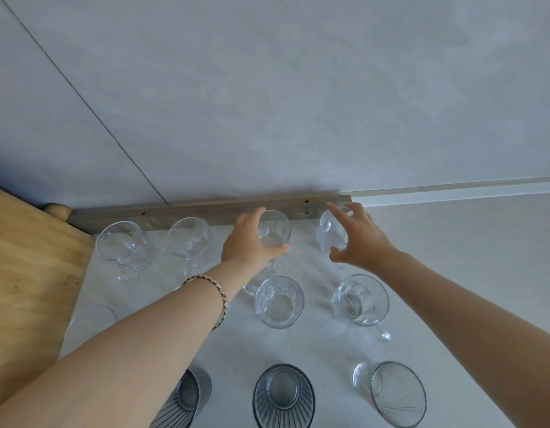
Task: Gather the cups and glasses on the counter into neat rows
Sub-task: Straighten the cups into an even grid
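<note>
Clear glass cups stand in rows on the pale counter (pixel 437 257). In the back row by the wall strip are two cups at the left (pixel 121 242) (pixel 188 237), a third cup (pixel 275 228) and a fourth cup (pixel 331 234). My left hand (pixel 247 242) is wrapped around the third cup. My right hand (pixel 357 239) curls around the fourth cup, thumb and fingers spread close to its sides; whether they touch the glass is unclear. Two handled cups (pixel 279 301) (pixel 361 299) form a middle row. Three dark ribbed glasses (pixel 187 396) (pixel 283 396) (pixel 397 393) stand nearest me.
A wooden board (pixel 26 273) lies along the counter's left side. A grey strip (pixel 175 213) runs along the foot of the wall behind the cups. Another clear glass (pixel 93 319) stands at the left, partly behind my forearm. Bare counter extends to the right.
</note>
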